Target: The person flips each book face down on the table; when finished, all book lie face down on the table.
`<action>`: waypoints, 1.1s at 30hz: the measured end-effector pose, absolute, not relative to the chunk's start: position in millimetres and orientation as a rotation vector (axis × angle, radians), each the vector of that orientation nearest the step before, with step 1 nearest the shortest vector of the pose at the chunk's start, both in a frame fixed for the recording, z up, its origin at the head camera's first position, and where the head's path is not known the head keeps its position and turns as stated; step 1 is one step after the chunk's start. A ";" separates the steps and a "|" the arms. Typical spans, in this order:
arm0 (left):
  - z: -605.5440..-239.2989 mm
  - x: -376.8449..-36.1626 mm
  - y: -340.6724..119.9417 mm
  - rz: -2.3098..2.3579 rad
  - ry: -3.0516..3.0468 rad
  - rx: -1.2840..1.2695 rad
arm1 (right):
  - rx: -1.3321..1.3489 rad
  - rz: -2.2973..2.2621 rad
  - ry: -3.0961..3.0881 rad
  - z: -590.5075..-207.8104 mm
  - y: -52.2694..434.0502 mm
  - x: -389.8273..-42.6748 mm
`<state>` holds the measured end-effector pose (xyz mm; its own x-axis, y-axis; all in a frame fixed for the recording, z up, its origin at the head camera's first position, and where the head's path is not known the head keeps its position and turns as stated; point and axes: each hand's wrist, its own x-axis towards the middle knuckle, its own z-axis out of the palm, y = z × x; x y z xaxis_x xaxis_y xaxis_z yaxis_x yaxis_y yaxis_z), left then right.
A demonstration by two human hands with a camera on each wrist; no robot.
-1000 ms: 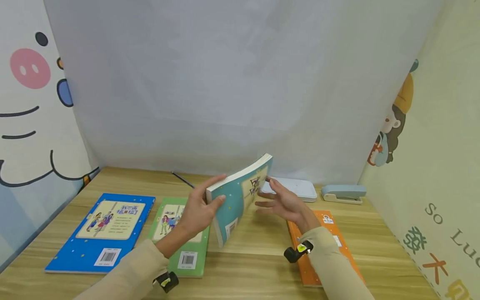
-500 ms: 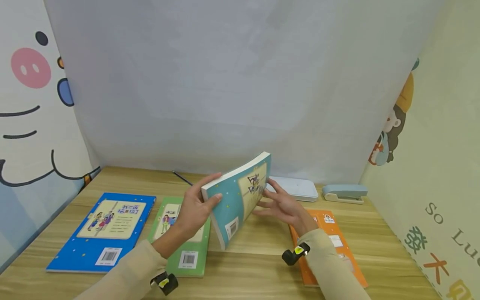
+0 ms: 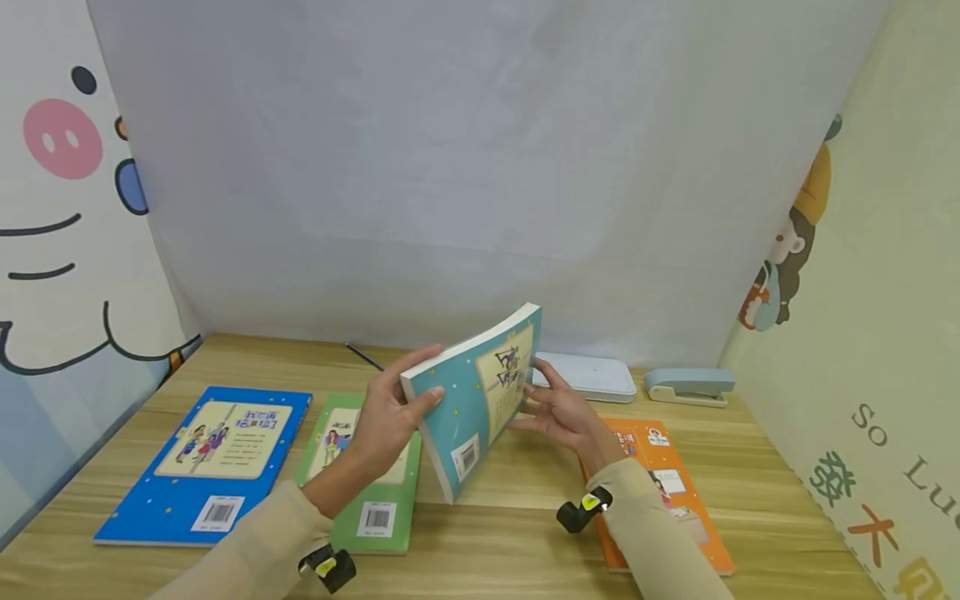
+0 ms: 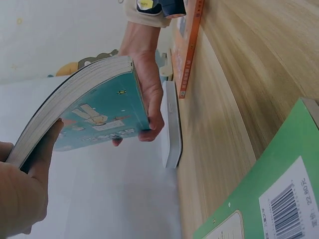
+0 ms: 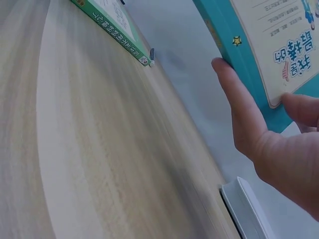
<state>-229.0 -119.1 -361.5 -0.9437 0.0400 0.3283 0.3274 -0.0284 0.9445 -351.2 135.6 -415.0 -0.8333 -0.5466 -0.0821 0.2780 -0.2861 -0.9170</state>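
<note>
A teal paperback book point(image 3: 461, 392) is held up tilted above the table, its back cover with a barcode facing the head camera. My left hand point(image 3: 386, 429) grips its left edge, thumb on the back cover and fingers behind. At the opposite edge, my right hand point(image 3: 566, 417) holds the book, with fingertips on the cover. In the left wrist view the pages of the book point(image 4: 104, 109) bow in a curve between both hands. The right wrist view has a finger along the spine and the thumb of the right hand point(image 5: 279, 154) against the cover.
On the wooden table point(image 3: 487, 550) lie a blue book point(image 3: 135, 517) and a green book point(image 3: 390, 542) at left, and an orange book point(image 3: 618, 537) under the right forearm. Behind are a pencil point(image 3: 363, 356), a white flat case point(image 3: 592, 379) and a blue stapler point(image 3: 686, 383).
The teal book has shifted slightly left and turned its back cover more toward the head camera. My right hand's fingers have closed in from loosely spread onto the book's right edge.
</note>
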 end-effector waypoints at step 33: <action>-350.7 -245.8 -136.0 -2.256 -2.396 -0.742 | -0.407 -1.781 1.936 -396.1 159.4 -349.7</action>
<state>-245.8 -136.0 -350.7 -0.8778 0.4619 0.1272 0.1546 0.0219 0.9877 -349.7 159.4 -396.1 -0.8429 -0.5188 -0.1425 0.0989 0.1110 -0.9889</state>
